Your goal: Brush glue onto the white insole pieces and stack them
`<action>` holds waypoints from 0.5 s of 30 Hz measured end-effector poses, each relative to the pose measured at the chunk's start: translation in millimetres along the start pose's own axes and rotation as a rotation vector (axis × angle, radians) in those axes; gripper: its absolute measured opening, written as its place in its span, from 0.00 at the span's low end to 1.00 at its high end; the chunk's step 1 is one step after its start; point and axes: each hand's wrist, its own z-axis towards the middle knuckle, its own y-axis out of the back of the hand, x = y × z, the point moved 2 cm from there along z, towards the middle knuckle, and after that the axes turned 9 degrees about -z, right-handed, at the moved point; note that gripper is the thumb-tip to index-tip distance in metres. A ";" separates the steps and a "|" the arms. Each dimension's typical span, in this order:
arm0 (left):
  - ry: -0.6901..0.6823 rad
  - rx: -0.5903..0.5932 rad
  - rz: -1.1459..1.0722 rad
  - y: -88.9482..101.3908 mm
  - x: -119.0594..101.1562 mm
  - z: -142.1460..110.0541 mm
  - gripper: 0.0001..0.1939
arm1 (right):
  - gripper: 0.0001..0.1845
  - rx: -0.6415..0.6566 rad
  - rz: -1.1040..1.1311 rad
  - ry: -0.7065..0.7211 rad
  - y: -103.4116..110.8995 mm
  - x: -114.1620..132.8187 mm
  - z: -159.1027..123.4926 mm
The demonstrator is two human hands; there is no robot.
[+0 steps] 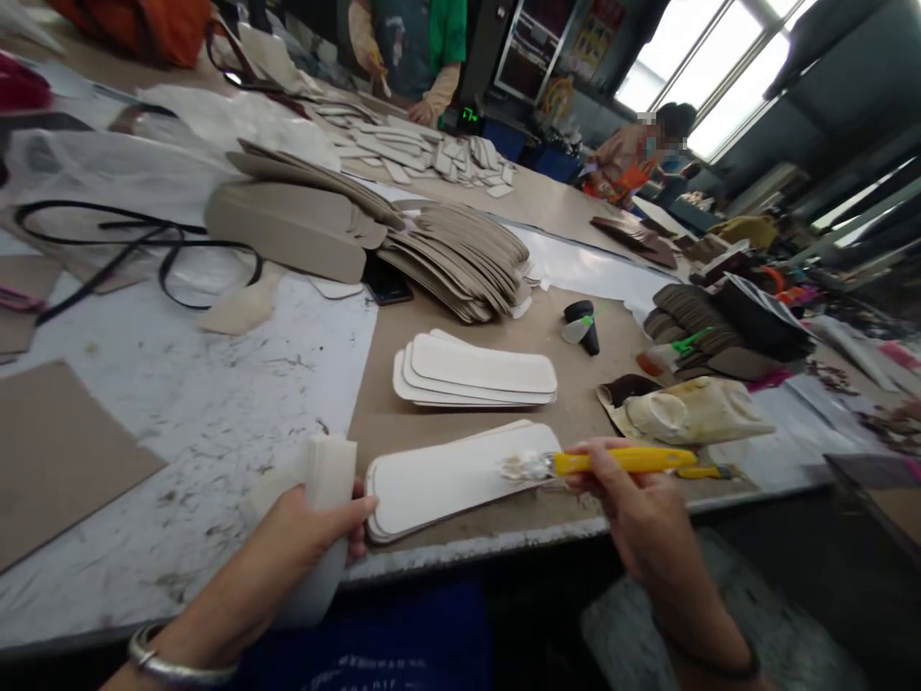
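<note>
My right hand [644,504] grips a brush [625,461] by its yellow handle, and the brush's whitish bristles rest on the top white panel [446,477]. That panel is long with rounded corners and lies on others like it at the table's near edge. My left hand [313,528] is closed around a bent, whitish flexible sheet [331,480] that hangs over the edge. The left thumb tip touches the left end of the panels; part of the fingers is hidden behind the sheet. Just beyond lies a second fanned stack of white panels [484,369].
Grey-brown panels [460,254] lie fanned behind the white stacks. A small bottle with a green tip [578,329] and a stained yellowish container [691,411] stand to the right. Black cord [173,250] is looped at left. Two people [413,58] are across the tables.
</note>
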 end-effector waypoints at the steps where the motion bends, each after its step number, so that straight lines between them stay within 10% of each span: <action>1: 0.001 0.011 0.004 0.6 0.0 0.1 0.21 | 0.18 0.081 0.025 0.023 -24.7 4.3 -13.1; 5: 0.006 0.053 0.010 4.6 2.3 1.9 0.15 | 0.18 0.246 0.020 0.073 -82.9 13.6 -38.7; 15: 0.034 0.067 0.021 6.2 0.4 3.6 0.12 | 0.16 0.258 -0.092 0.130 -95.2 24.3 -51.8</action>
